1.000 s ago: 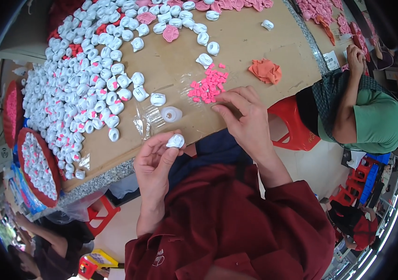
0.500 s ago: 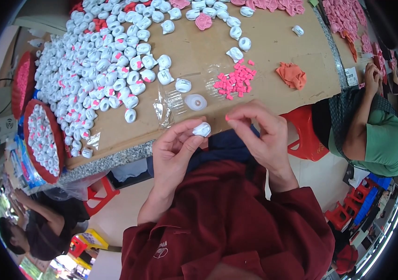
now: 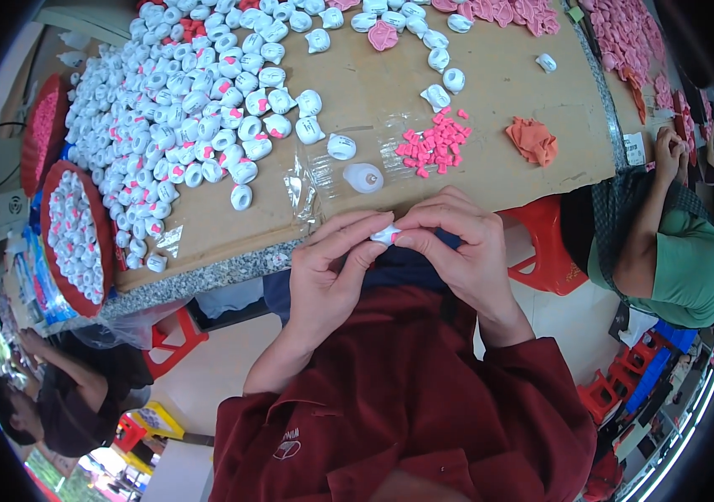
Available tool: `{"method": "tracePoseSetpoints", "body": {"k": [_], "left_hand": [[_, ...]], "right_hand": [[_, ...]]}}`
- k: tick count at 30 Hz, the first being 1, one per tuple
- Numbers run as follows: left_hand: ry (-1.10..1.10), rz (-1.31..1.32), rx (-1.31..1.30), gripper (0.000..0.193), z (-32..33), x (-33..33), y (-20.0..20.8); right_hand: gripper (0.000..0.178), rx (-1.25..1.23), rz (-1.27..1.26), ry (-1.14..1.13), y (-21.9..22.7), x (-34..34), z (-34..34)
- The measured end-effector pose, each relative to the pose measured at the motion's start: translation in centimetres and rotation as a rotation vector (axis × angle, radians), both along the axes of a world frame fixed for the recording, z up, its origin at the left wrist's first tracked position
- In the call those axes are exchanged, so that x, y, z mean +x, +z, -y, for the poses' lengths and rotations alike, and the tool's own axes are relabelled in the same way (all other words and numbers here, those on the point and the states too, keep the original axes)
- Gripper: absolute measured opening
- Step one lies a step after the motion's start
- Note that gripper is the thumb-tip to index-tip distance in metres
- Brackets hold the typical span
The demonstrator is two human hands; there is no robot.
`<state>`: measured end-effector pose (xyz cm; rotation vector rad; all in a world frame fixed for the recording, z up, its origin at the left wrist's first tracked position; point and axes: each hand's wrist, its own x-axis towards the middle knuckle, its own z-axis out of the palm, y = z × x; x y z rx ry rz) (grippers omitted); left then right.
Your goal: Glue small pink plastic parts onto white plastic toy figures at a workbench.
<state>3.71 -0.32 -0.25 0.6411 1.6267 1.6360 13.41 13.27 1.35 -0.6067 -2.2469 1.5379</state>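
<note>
Left hand (image 3: 324, 274) is pinching a white piece (image 3: 384, 234) while right hand (image 3: 467, 253) is holding a pink bit (image 3: 395, 239) against its right side, near the table (image 3: 223, 274).

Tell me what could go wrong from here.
The small white piece in the left hand is held out past the front edge of the cardboard, so a slip might drop it off the table. The tiny pink piece at the fingertips of the right hand could slip. The translucent bottle near the hands might get knocked.
</note>
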Motion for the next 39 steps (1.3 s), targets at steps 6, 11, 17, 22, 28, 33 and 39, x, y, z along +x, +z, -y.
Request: {"method": "tracePoseSetpoints", "body": {"k": [6,11,17,22,28,33,39], "left_hand": [[0.078,-0.187,-0.034,0.022,0.1,0.0,0.0],[0.115,-0.313,-0.047,0.021,0.6,-1.5,0.0],[0.384,-0.64,-0.161,0.022,-1.4,-5.3,-0.6],[0.35,-1.195,-0.283,0.025,-5.1,-7.4,0.6],[0.235,-1.297,-0.428,0.019,-7.3,-8.2,0.4],[0.21,-1.355,-0.337,0.017,-6.9,-8.7,0.5],[0.265,-0.294,0.14,0.032,-3.4,-5.6,1.8]], "right_hand": [[0.01,0.136,-0.098,-0.055,-0.9,-0.7,1.1],[0.01,0.128,-0.121,-0.094,-1.3,-1.6,1.8],[0.025,0.147,-0.052,-0.291,-1.4,-2.8,1.5],[0.038,0.371,-0.155,-0.153,-2.4,-4.1,1.2],[0.038,0.248,-0.234,-0.158,-1.9,-2.7,0.6],[0.038,-0.148,-0.256,-0.218,-0.8,-0.6,0.5],[0.037,-0.098,-0.327,-0.143,-0.2,0.7,-0.9]]}}
